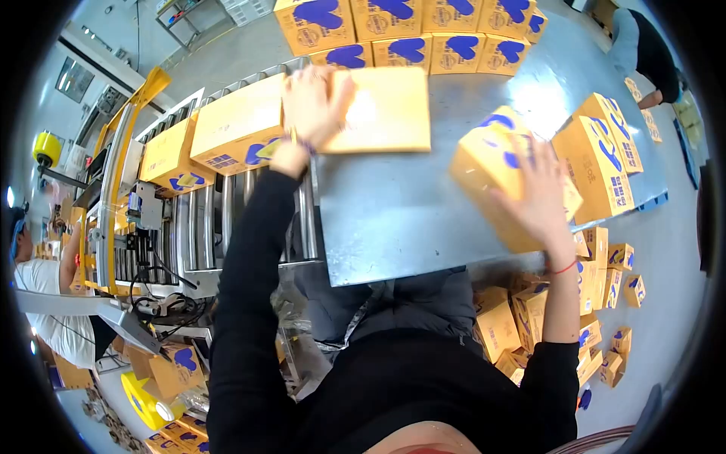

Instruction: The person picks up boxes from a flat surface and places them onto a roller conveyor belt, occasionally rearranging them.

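Note:
My left hand (pixel 314 110) lies across the left end of a yellow cardboard carton (pixel 386 110), its fingers apart and thumb over the top. That carton rests lengthwise on the metal table, beside the end of the roller conveyor. Another yellow carton (pixel 488 163) with a purple print is tilted near the table's right side, slightly blurred. My right hand (pixel 537 193) grips it from above, fingers spread over its upper and right faces. Left of my left hand, two more cartons, a long one (pixel 240 125) and a shorter one (pixel 175 159), stand on the rollers.
Stacked cartons (pixel 408 49) line the table's (pixel 393 219) far edge; more cartons (pixel 597 163) stand at right. A pile of cartons (pixel 522 321) lies below the right edge. A yellow-framed machine (pixel 125 166) spans the conveyor (pixel 204 223). Other people work at far left and upper right.

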### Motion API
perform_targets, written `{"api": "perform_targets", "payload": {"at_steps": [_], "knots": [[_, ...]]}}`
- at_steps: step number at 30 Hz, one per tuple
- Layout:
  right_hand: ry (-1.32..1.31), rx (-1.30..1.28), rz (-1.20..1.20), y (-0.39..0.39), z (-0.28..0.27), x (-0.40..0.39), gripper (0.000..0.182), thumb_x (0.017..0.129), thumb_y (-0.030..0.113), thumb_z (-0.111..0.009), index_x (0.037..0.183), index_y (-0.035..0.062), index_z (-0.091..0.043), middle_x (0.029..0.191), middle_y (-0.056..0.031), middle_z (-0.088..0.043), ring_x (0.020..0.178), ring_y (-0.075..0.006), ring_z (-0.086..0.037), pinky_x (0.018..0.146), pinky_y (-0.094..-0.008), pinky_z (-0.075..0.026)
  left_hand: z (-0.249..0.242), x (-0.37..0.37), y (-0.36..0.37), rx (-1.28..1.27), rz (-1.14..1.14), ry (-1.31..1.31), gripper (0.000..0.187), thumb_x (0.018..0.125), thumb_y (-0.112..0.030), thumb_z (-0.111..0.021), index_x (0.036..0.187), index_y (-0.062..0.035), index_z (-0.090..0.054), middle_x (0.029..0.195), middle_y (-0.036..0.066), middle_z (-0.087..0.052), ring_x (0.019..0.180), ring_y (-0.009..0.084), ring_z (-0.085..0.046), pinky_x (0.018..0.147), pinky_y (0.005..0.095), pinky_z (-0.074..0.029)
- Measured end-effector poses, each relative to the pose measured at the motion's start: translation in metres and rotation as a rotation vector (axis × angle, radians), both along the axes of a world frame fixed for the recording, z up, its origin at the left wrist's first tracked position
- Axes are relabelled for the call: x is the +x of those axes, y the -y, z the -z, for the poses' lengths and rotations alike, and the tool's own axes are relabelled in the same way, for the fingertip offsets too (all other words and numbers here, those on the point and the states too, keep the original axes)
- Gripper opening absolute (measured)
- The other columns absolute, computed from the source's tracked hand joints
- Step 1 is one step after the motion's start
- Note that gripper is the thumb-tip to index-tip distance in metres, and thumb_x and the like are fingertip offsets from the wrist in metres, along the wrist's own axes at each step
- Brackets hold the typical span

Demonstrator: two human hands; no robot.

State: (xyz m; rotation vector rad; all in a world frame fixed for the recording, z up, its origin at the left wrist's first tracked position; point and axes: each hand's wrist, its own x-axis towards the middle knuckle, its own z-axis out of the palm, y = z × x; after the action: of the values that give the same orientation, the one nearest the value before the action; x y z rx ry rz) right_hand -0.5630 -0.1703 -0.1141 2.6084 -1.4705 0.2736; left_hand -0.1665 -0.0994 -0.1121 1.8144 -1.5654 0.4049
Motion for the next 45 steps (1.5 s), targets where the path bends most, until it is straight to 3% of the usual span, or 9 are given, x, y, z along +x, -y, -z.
{"api": "perform_targets", "payload": {"at_steps": [6, 9, 15, 18, 22, 26, 29, 37, 45], "knots": [[0.028, 0.024, 0.117, 0.053, 0.006, -0.001, 0.082, 0.092, 0.054, -0.061, 0.156, 0.0121, -0.031, 0.159, -0.0229, -0.029, 0.15, -0.0398, -0.023, 0.12, -0.0618, -0.011, 0.071, -0.08, -0.064, -0.2, 0.397, -0.066, 0.039, 0.083, -0.032, -0.068, 0.115, -0.0111, -0.059, 0.121, 0.011, -0.057, 0.122, 0.0325, -0.051, 0.113, 0.0603, -0.024], [0.062, 0.114, -0.46, -0.045, -0.037, 0.079, 0.082, 0.087, 0.038, -0.072, 0.155, 0.0127, -0.034, 0.159, -0.0245, -0.027, 0.149, -0.0448, -0.021, 0.119, -0.0617, -0.014, 0.037, -0.08, -0.027, -0.04, 0.413, 0.101, 0.045, 0.086, -0.032, -0.069, 0.125, -0.0127, -0.059, 0.127, 0.013, -0.058, 0.128, 0.0314, -0.05, 0.112, 0.0567, -0.027], [-0.013, 0.022, -0.274, -0.076, -0.012, 0.074, 0.079, 0.088, 0.012, -0.063, 0.157, 0.0048, -0.025, 0.16, -0.0244, -0.025, 0.148, -0.0449, -0.021, 0.119, -0.0597, -0.016, 0.002, 0.14, 0.011, 0.097, -0.42, 0.296, 0.045, 0.096, -0.047, -0.054, 0.119, -0.0086, -0.063, 0.127, 0.012, -0.062, 0.126, 0.0271, -0.055, 0.109, 0.0624, -0.026], [-0.107, -0.001, -0.047, -0.086, -0.004, 0.048, 0.075, 0.094, 0.015, -0.057, 0.158, 0.0022, -0.02, 0.164, -0.0243, -0.016, 0.151, -0.0426, -0.017, 0.121, -0.0578, -0.016, -0.04, 0.122, -0.025, 0.596, -0.285, -0.054, 0.05, 0.098, -0.053, -0.048, 0.112, -0.0087, -0.066, 0.119, 0.011, -0.066, 0.122, 0.0256, -0.057, 0.107, 0.0629, -0.025], [-0.174, -0.091, 0.078, -0.062, 0.01, 0.024, 0.064, 0.104, 0.026, -0.046, 0.158, 0.0026, -0.021, 0.165, -0.0198, -0.019, 0.152, -0.0378, -0.019, 0.121, -0.0549, -0.017, 0.024, 0.0, -0.098, -0.321, -0.001, 0.044, 0.025, 0.084, -0.033, -0.063, 0.094, -0.0093, -0.063, 0.099, 0.009, -0.065, 0.102, 0.0318, -0.06, 0.104, 0.0561, -0.028], [0.05, 0.11, -0.029, -0.04, 0.014, 0.005, 0.06, 0.108, 0.033, -0.039, 0.156, -0.0006, -0.026, 0.163, -0.0198, -0.024, 0.152, -0.0339, -0.021, 0.122, -0.0482, -0.017, 0.068, -0.05, -0.092, -0.27, 0.516, -0.656, 0.022, 0.08, -0.022, -0.067, 0.093, -0.0068, -0.06, 0.1, 0.012, -0.062, 0.105, 0.0341, -0.057, 0.105, 0.055, -0.032], [0.42, 0.355, -0.349, -0.064, -0.016, 0.05, 0.06, 0.107, 0.033, -0.04, 0.155, -0.0013, -0.029, 0.163, -0.0201, -0.025, 0.152, -0.0356, -0.021, 0.123, -0.0442, -0.015, 0.057, -0.093, -0.064, -0.088, 0.602, -0.4, 0.041, 0.082, -0.028, -0.068, 0.114, -0.0054, -0.055, 0.125, 0.019, -0.054, 0.119, 0.0389, -0.051, 0.115, 0.0647, -0.018], [0.012, 0.129, -0.509, -0.085, 0.005, 0.085, 0.068, 0.103, 0.039, -0.04, 0.159, 0.0052, -0.023, 0.165, -0.0162, -0.022, 0.153, -0.0358, -0.015, 0.121, -0.0536, -0.01, 0.071, -0.095, -0.094, -0.084, 0.327, -0.828, 0.035, 0.09, -0.004, -0.057, 0.124, 0.0072, -0.051, 0.135, 0.027, -0.042, 0.124, 0.0406, -0.05, 0.106, 0.0398, -0.042], [0.123, 0.172, -0.536, -0.067, 0.001, 0.079, 0.061, 0.098, 0.032, -0.047, 0.155, 0.0102, -0.038, 0.164, -0.0158, -0.027, 0.151, -0.037, -0.023, 0.121, -0.0495, -0.017, 0.062, -0.07, -0.16, -0.275, 0.182, -0.662, 0.017, 0.093, -0.004, -0.056, 0.109, -0.0001, -0.058, 0.122, 0.015, -0.048, 0.11, 0.0342, -0.057, 0.094, 0.0424, -0.048]]}}
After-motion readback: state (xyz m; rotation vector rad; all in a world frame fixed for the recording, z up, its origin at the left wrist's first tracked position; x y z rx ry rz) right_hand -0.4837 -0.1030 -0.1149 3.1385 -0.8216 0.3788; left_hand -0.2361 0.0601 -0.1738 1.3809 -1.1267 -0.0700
